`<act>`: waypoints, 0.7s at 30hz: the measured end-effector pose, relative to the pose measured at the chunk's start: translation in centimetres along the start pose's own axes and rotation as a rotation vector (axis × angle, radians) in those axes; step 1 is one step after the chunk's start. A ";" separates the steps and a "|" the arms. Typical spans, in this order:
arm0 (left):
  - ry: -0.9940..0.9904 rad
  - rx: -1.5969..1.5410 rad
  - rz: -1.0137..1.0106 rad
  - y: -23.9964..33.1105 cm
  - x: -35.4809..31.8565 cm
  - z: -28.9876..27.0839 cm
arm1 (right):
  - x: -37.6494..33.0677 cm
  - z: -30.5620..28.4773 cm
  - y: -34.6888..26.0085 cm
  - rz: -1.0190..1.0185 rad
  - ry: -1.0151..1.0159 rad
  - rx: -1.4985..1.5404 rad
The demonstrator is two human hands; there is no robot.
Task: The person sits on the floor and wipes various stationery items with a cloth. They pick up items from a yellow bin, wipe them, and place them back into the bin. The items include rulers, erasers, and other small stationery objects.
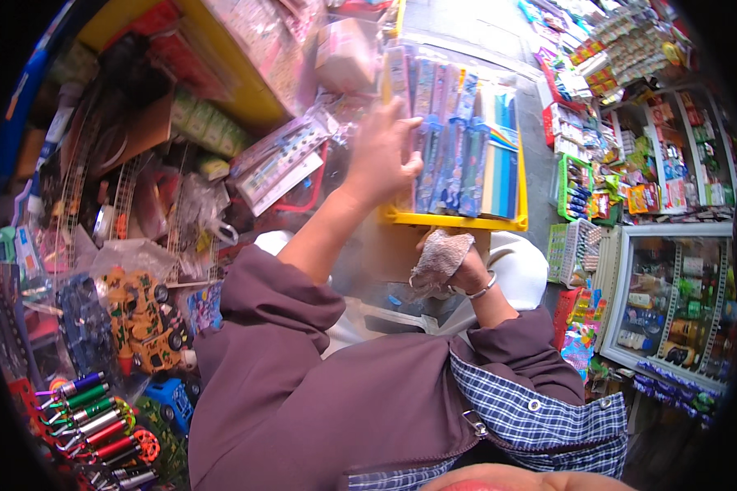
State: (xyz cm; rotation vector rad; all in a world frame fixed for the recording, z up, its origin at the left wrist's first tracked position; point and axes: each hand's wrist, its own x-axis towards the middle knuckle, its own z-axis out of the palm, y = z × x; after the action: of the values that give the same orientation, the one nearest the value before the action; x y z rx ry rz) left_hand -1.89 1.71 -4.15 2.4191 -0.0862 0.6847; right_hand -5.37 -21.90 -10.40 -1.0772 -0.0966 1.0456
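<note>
A yellow-rimmed tray [458, 222] stands in front of me, filled with upright rows of slim, patterned blue and purple packets [446, 155]. Toward its right side are cream and blue strips [504, 159], crossed by a rainbow-coloured band. My left hand [385, 155] is over the tray's left edge, fingers apart, beside the leftmost packets; whether the fingertips touch them I cannot tell. Below the tray's front edge, my right hand [473, 274] has its fingers closed round a crumpled beige cloth [442, 258]. Its fingers are partly hidden by the cloth.
Flat plastic-wrapped packs [282, 168] lie left of the tray, with a pale pink box [346, 56] behind. Toy vehicles [143, 323] and metallic-coloured small torches [98, 417] crowd the left. On the right are a green basket [576, 186] and a glass-topped display case [671, 295].
</note>
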 end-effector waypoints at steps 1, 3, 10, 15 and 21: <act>-0.011 0.039 0.038 -0.4 -0.2 0.0 | -0.1 0.3 0.0 0.010 -0.010 -0.005; 0.030 -0.238 -0.050 -2.6 -0.2 -0.4 | -0.1 0.4 0.1 0.054 -0.059 0.006; -0.083 0.042 -0.737 -18.4 -3.3 -6.8 | 0.7 -1.3 2.0 0.177 -0.222 0.154; -0.593 0.551 -0.834 -20.8 -8.2 -6.5 | 0.9 -1.9 2.0 0.032 -0.206 -0.171; -0.676 0.657 -0.944 -18.9 -7.9 -5.1 | 0.2 -0.6 0.8 0.056 -0.110 -0.059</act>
State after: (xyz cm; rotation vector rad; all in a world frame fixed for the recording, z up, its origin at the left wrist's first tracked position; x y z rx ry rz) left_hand -6.91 19.12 -14.90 2.7383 1.0772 -0.6272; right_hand -5.43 -22.08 -11.38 -1.0806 -0.1880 1.1590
